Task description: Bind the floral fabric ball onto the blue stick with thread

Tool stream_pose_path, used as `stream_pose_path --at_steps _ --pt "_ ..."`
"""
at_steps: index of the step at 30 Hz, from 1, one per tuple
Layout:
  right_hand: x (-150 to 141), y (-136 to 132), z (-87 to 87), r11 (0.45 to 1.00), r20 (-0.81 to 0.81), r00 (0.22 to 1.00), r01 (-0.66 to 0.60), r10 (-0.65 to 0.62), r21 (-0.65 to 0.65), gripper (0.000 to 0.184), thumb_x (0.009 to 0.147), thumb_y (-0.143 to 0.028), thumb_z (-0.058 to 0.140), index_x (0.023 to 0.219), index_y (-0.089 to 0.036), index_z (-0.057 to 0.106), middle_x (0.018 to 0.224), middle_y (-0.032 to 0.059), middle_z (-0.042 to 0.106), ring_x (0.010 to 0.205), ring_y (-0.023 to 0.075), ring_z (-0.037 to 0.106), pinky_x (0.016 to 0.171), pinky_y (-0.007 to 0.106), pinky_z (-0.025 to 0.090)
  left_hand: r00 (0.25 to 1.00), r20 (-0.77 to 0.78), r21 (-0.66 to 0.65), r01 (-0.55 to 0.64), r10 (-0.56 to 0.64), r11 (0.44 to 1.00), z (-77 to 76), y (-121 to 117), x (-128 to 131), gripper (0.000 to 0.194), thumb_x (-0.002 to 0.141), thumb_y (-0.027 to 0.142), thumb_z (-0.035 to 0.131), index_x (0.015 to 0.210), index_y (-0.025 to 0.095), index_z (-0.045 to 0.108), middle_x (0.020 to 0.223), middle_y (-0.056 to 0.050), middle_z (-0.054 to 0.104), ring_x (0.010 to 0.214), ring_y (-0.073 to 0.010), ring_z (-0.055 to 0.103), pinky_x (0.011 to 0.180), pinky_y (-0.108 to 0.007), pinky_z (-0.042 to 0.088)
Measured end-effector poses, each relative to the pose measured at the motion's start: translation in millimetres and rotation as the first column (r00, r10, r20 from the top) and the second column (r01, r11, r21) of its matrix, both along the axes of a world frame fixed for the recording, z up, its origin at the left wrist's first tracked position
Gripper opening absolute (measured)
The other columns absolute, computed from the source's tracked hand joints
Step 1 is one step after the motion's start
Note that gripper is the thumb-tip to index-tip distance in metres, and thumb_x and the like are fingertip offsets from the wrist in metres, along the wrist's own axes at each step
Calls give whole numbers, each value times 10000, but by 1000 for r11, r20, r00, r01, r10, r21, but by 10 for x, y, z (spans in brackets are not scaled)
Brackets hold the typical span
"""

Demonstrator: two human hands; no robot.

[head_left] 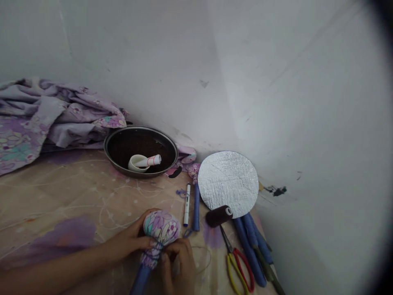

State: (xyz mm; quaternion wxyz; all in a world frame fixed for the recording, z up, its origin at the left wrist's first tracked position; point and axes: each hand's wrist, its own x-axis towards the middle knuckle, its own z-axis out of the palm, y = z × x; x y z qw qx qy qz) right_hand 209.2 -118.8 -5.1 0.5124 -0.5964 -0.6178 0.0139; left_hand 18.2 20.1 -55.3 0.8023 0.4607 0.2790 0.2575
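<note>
- Round bundle of lilac floral cloth (161, 227), low in the centre of view, capping the end of a blue padded rod (140, 280), its neck wound with thin dark thread (152, 255).
- Both hands are closed around it: the left hand (129, 241) curls against the bundle's side, and the right hand (179, 266) pinches the wound neck.
- Done so far: this head looks stuffed and tied, and a second blue rod (196, 209) with a floral cloth head (194, 172) lies nearby.
- Apparently left: three more blue rods (249, 256) show no cloth head, their upper ends hidden beneath a round silver foil disc (227, 184).
- Close by, on a beige floral sheet (46, 192): a dark brown thread spool (218, 216), red-and-yellow-handled scissors (241, 268), and a white marker (186, 205).
- Beyond: a dark round pan (140, 151) holding a white tape roll (138, 163), beside crumpled lilac bedding (39, 114).
</note>
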Motion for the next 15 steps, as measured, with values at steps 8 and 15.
stream_pose_path --at_steps 8,15 --pt "-87 -37 362 999 264 964 32 -41 38 299 1149 -44 762 1164 -326 860 996 35 789 868 263 787 826 374 643 1000 5 63 8 -8 998 -137 53 69 1108 716 588 1127 1713 423 672 1522 -31 883 1505 -476 745 1318 -557 594" --pt "-123 113 439 996 414 908 89 -71 -23 313 1164 -22 694 1160 -310 817 1057 60 846 908 300 851 863 435 629 999 11 118 31 -33 992 -54 36 55 1037 882 575 1054 1802 395 613 1627 -61 892 1614 -497 735 1364 -558 577"
